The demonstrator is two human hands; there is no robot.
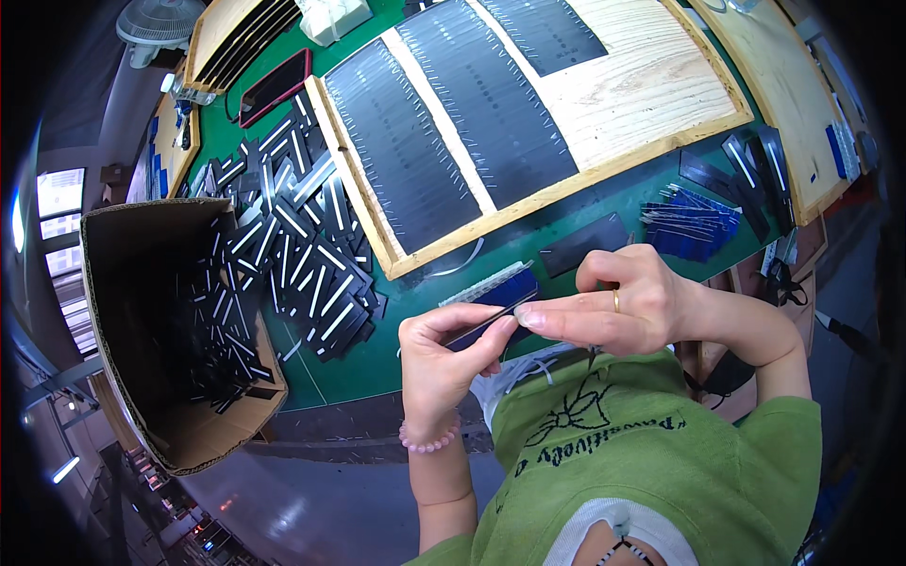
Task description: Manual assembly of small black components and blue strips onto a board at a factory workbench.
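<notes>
In front of my green shirt, my left hand (pixel 444 351) pinches a thin dark strip (pixel 481 326) between thumb and fingers. My right hand (pixel 628 307), wearing a ring, closes its fingertips on the strip's right end, close to the left thumb. Just beyond the hands lies a blue stack with a pale edge (pixel 500 285), partly covered by them. A flat dark piece (pixel 583 245) rests behind the right hand. Farther right sits a bundle of blue pieces with thin pale wires (pixel 694 222).
Beyond, a wood-rimmed tray (pixel 651 94) holds rows of dark strips. At left, dark pieces with white stripes (pixel 316 255) lie heaped beside a tipped cardboard box (pixel 160 415) of similar pieces. A red-edged phone (pixel 276 88) and a fan (pixel 159 24) are farther back.
</notes>
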